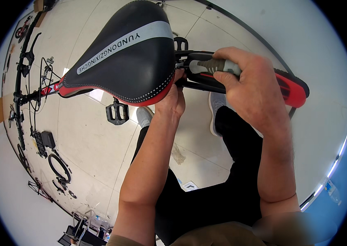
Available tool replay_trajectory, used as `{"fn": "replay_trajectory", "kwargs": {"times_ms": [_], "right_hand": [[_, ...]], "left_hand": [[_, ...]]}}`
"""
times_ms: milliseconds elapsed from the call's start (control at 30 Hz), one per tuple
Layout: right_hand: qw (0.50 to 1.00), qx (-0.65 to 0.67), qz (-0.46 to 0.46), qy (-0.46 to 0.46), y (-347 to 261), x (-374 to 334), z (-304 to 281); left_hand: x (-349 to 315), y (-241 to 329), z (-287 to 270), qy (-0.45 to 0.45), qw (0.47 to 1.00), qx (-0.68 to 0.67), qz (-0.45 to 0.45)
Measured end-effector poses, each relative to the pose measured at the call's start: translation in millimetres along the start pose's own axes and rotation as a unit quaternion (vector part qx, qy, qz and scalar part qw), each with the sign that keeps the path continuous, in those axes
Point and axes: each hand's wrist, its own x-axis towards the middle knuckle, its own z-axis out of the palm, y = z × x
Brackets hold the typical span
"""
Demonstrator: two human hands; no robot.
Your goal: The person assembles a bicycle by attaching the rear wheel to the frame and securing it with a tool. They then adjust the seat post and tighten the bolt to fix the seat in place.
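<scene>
A black, red-edged bicycle saddle (124, 69) with a light grey band fills the upper middle. My right hand (251, 82) is closed around the grey and olive handle of a screwdriver (212, 66), which lies level just behind the saddle, its tip end pointing left. My left hand (172, 100) reaches up beneath the saddle's rear edge. Its fingers are curled near the screwdriver's tip end, mostly hidden, so what they grip cannot be made out. Below the screwdriver handle, a red and black rear mudguard (290, 90) extends to the right over the wheel.
Pedals (117, 112) stick out on both sides of the frame. Handlebars (20, 94) with looping cables stand at the left. Bicycle parts, including a small wheel ring (59, 168), lie on the tiled floor (87, 151). A chair (81, 229) is at the lower left.
</scene>
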Motion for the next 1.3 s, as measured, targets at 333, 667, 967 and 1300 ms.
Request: {"fn": "replay_trajectory", "kwargs": {"times_ms": [333, 667, 967, 1300], "right_hand": [[1.0, -0.015, -0.014, 0.008, -1, 0, 2], [0.999, -0.004, -0.03, 0.021, -4, -1, 6], [1.0, -0.01, -0.01, 0.013, -3, 1, 3], [0.997, -0.013, -0.064, 0.041, -2, 1, 8]], "left_hand": [[0, 0, -1, -0.001, 1.0, 0.012, -0.01], [2, -1, -6, -0.009, 1.0, 0.014, -0.004], [3, -1, -6, -0.027, 1.0, -0.003, -0.006], [-1, -4, -16, -0.05, 0.996, -0.065, -0.019]]}}
